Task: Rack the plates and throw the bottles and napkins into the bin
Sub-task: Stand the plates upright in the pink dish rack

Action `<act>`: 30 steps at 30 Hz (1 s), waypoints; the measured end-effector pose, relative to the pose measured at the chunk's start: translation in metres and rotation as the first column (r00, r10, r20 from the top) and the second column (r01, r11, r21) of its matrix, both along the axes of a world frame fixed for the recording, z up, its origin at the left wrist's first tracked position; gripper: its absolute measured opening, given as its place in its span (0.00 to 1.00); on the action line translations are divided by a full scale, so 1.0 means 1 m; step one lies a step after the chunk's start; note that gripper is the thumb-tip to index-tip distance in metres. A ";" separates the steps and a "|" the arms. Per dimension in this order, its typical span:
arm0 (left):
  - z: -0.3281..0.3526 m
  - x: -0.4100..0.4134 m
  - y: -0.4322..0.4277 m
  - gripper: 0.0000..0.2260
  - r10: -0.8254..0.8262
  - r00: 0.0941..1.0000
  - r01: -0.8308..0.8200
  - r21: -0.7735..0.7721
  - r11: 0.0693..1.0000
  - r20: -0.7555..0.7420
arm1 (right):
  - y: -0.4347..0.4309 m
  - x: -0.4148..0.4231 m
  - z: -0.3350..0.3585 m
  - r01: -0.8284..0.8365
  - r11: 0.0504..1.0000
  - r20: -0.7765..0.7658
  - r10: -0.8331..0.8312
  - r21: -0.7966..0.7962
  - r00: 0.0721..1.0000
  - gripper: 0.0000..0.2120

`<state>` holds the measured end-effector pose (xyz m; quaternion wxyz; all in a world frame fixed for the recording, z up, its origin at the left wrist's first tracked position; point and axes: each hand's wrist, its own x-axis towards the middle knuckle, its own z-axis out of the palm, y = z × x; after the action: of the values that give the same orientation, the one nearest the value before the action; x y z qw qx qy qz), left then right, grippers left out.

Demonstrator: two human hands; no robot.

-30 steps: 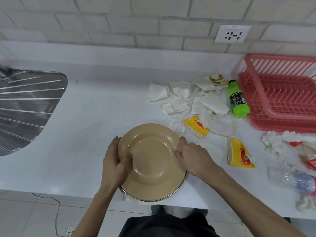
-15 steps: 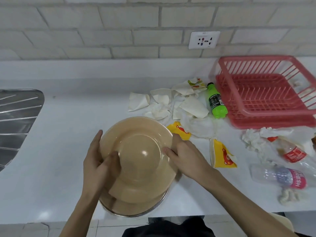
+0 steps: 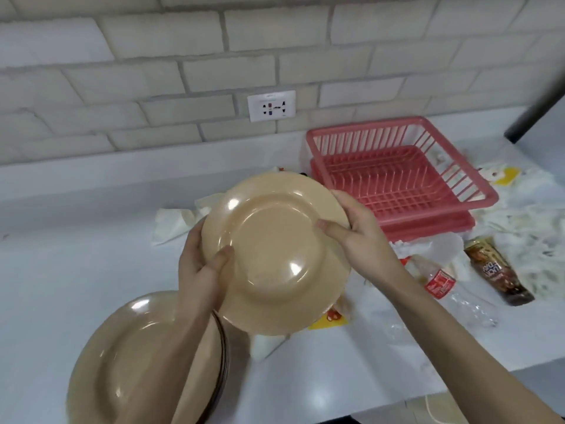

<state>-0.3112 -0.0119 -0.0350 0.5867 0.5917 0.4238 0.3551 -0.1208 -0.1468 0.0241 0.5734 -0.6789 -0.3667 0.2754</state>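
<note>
Both the left hand (image 3: 203, 272) and right hand (image 3: 357, 237) clamp opposite rims of the glossy tan round plastic plate (image 3: 275, 255), aloft left of the pink slatted rack (image 3: 397, 175); stiff, probably light, possibly slippery.

Held plate (image 3: 275, 255) hides all fingers but the thumbs of left hand (image 3: 198, 270) and right hand (image 3: 357, 237), plus parts of napkins (image 3: 174, 223) and yellow wrapper (image 3: 330, 321). Left forearm (image 3: 171, 362) covers part of plate stack (image 3: 122, 356), which the bottom edge crops. Brown bottle (image 3: 495, 270) label blurred, unreadable. Clear bottle (image 3: 470, 307) outline indistinct

Bright, even light; glare on plate (image 3: 272, 255); motion-blurred edges.
</note>
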 end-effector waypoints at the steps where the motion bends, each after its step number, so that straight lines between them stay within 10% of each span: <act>1: 0.000 0.016 -0.004 0.25 -0.013 1.000 0.013 -0.004 1.000 0.015 | -0.005 0.014 0.006 0.008 1.000 0.009 -0.008 0.001 1.000 0.19; 18: 0.003 0.227 -0.007 0.24 -0.156 0.983 0.172 0.185 0.967 -0.098 | -0.007 0.183 0.096 -0.025 0.998 0.430 0.045 -0.052 0.902 0.09; 30: -0.023 0.232 -0.021 0.25 -0.261 0.901 0.386 0.361 0.849 -0.348 | 0.024 0.210 0.075 0.124 0.967 0.704 0.070 -0.221 0.707 0.14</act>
<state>-0.0792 -0.0329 -0.0579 0.4295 0.8123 0.3104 0.2437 0.0893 -0.1232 0.0990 0.3023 -0.8046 -0.5102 0.0302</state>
